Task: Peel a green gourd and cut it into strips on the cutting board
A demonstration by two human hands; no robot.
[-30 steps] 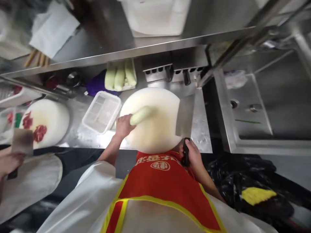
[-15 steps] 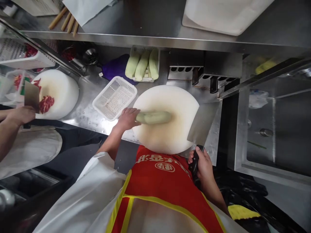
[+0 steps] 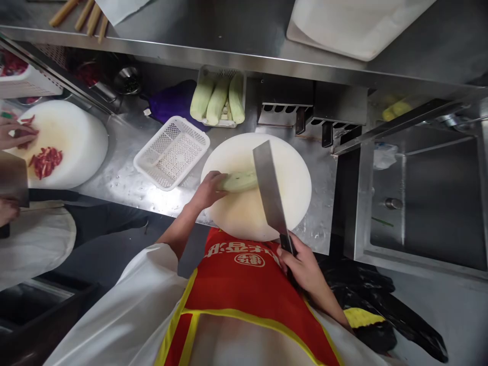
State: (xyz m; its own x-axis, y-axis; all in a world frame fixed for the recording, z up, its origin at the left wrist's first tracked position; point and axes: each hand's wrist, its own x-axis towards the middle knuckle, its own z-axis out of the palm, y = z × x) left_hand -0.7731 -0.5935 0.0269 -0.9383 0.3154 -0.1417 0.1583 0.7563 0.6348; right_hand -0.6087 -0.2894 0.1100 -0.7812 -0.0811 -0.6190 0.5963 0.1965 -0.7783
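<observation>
A pale green peeled gourd (image 3: pixel 240 182) lies across the round white chopping board (image 3: pixel 293 178). My left hand (image 3: pixel 210 190) is closed around the gourd's left end. My right hand (image 3: pixel 301 262) grips the black handle of a cleaver (image 3: pixel 270 185). The cleaver's broad blade stands over the board at the gourd's right end and hides that end; whether it touches the gourd I cannot tell. Just left of the board is a white perforated plastic basket (image 3: pixel 150 170). Behind the board, several peeled gourds (image 3: pixel 218 101) rest in another white basket.
Two metal knife racks (image 3: pixel 284 114) stand behind the board. A steel sink (image 3: pixel 364 249) is at the right. Overhead runs a steel shelf (image 3: pixel 229 35). On the left, a co-worker's hand (image 3: pixel 17 133) and cleaver (image 3: pixel 13 175) are over a second board (image 3: pixel 84 147) with red meat strips.
The cleaver has swung left from the board's right edge to over the gourd's right end. My left hand still holds the gourd. The co-worker's hand has moved onto the meat.
</observation>
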